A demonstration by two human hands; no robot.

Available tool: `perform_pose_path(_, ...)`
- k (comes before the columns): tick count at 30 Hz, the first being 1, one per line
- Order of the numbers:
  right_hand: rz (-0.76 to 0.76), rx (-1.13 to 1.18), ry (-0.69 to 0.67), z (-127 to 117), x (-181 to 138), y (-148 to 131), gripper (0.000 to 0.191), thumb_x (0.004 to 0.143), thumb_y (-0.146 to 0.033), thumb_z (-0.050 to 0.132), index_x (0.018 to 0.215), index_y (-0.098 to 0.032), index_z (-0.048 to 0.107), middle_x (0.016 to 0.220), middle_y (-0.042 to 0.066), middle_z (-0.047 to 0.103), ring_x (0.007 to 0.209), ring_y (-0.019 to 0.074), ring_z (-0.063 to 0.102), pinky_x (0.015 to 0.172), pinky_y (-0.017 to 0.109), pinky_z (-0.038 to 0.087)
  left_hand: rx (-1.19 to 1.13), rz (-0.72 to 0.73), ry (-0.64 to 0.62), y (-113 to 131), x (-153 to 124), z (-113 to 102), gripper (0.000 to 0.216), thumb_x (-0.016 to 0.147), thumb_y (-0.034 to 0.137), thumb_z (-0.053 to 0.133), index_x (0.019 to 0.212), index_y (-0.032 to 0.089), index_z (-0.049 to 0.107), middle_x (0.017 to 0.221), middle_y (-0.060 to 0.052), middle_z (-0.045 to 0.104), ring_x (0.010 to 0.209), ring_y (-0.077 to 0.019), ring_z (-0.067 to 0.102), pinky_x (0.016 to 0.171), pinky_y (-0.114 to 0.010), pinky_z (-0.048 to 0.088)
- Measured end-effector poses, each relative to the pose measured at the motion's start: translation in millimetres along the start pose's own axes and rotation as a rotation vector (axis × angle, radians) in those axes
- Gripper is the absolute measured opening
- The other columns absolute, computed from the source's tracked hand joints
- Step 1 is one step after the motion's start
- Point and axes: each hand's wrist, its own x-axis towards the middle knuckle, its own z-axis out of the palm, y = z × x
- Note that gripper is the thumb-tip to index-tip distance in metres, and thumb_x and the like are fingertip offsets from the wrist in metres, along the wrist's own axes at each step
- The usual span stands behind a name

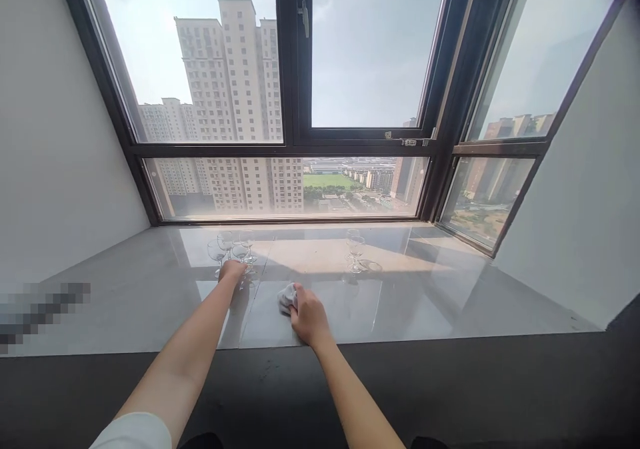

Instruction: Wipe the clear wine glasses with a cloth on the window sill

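My left hand reaches to a cluster of several clear wine glasses on the left of the glossy windowsill. Its fingers are closed low around the front wine glass, partly hiding the stem. Nearer the front edge, my right hand grips a crumpled whitish-grey cloth just above or on the tiles; contact is hard to tell. Farther right stands another clear wine glass, with what looks like a second close behind it.
A dark-framed window rises behind the sill, with a handle on its middle pane. White walls close in both sides. The sill's front edge drops to a dark face. A pixelated patch covers the far left.
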Motion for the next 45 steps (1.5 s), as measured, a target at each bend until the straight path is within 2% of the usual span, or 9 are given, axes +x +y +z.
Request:
perform_pose_path(3, -0.002, -0.004, 0.007, 1.0, 0.1, 0.6, 0.05, 0.083, -0.023, 0.052, 0.132, -0.021, 0.039, 0.102, 0.009, 0.061, 0.093, 0.0241, 0.057, 0.079, 0.031, 0.041, 0.022, 0.036, 0.0, -3.2, -3.3, -0.2, 0.017, 0.069, 0.034, 0.066, 0.078, 0.021, 0.06, 0.072, -0.005, 0.066, 0.075, -0.0224, 0.064, 0.064, -0.028, 0.044)
perform_pose_path(6, 0.001, -0.008, 0.019, 2.0, 0.4, 1.4, 0.05, 0.084, -0.023, 0.052, 0.132, -0.02, 0.038, 0.102, 0.009, 0.06, 0.093, 0.0241, 0.057, 0.079, 0.031, 0.041, 0.048, 0.086, 0.003, -8.8, -21.1, 1.0, 0.017, 0.068, 0.036, 0.066, 0.069, 0.021, 0.057, 0.071, -0.004, 0.065, 0.078, -0.0236, 0.064, 0.064, -0.028, 0.043)
perform_pose_path(14, 0.036, -0.012, 0.013, -4.4, -0.5, -3.5, 0.047, 0.086, -0.023, 0.05, 0.131, -0.019, 0.04, 0.103, 0.01, 0.062, 0.095, 0.0249, 0.057, 0.078, 0.031, 0.04, 0.204, 0.315, -0.014, -32.1, -117.0, 6.6, 0.027, 0.074, 0.047, 0.058, 0.065, 0.022, 0.056, 0.073, -0.005, 0.067, 0.074, -0.0225, 0.063, 0.061, -0.028, 0.039)
perform_pose_path(17, 0.044, -0.007, 0.016, -4.9, -0.5, -4.6, 0.047, 0.086, -0.023, 0.05, 0.131, -0.018, 0.04, 0.103, 0.011, 0.063, 0.096, 0.0253, 0.058, 0.078, 0.031, 0.04, 0.204, 0.393, 0.012, -42.2, -148.4, 17.1, 0.021, 0.077, 0.042, 0.055, 0.071, 0.022, 0.058, 0.074, -0.005, 0.067, 0.075, -0.0219, 0.064, 0.063, -0.028, 0.039)
perform_pose_path(20, 0.057, -0.006, 0.029, -2.5, 0.4, -3.2, 0.047, 0.085, -0.022, 0.05, 0.131, -0.019, 0.04, 0.105, 0.011, 0.063, 0.097, 0.0249, 0.058, 0.078, 0.031, 0.04, 0.191, 0.477, 0.099, -49.1, -166.7, 28.1, 0.018, 0.08, 0.037, 0.051, 0.078, 0.022, 0.06, 0.085, -0.007, 0.069, 0.084, -0.0223, 0.065, 0.069, -0.028, 0.041)
perform_pose_path(24, 0.069, -0.002, 0.039, -0.3, 1.4, -1.1, 0.047, 0.085, -0.024, 0.051, 0.131, -0.019, 0.04, 0.105, 0.011, 0.063, 0.097, 0.0244, 0.058, 0.079, 0.03, 0.04, 0.197, 0.534, 0.157, -50.4, -175.3, 33.9, 0.019, 0.083, 0.033, 0.048, 0.083, 0.021, 0.062, 0.105, -0.01, 0.069, 0.095, -0.0229, 0.064, 0.076, -0.029, 0.043)
perform_pose_path(27, 0.088, -0.01, 0.035, -0.6, 0.9, -0.8, 0.047, 0.087, -0.026, 0.05, 0.132, -0.019, 0.04, 0.105, 0.011, 0.063, 0.097, 0.0245, 0.058, 0.078, 0.03, 0.039, 0.2, 0.538, 0.168, -49.1, -176.7, 34.1, 0.019, 0.084, 0.032, 0.048, 0.082, 0.021, 0.063, 0.109, -0.01, 0.068, 0.096, -0.0229, 0.064, 0.08, -0.03, 0.043)
perform_pose_path(37, 0.11, -0.019, 0.045, 0.7, -1.0, 1.0, 0.046, 0.087, -0.027, 0.049, 0.131, -0.018, 0.04, 0.103, 0.011, 0.064, 0.095, 0.0238, 0.06, 0.075, 0.028, 0.039, 0.225, 0.541, 0.176, -47.4, -182.0, 30.9, 0.019, 0.085, 0.033, 0.048, 0.082, 0.021, 0.062, 0.087, -0.008, 0.068, 0.086, -0.0218, 0.064, 0.077, -0.03, 0.041)
perform_pose_path(45, 0.09, -0.012, 0.044, 1.9, -1.4, 2.4, 0.047, 0.088, -0.03, 0.047, 0.132, -0.017, 0.041, 0.106, 0.012, 0.064, 0.096, 0.0236, 0.061, 0.075, 0.027, 0.04, 0.215, 0.498, 0.138, -43.0, -189.4, 24.8, 0.02, 0.085, 0.03, 0.047, 0.089, 0.02, 0.063, 0.083, -0.006, 0.067, 0.082, -0.0185, 0.062, 0.072, -0.028, 0.037)
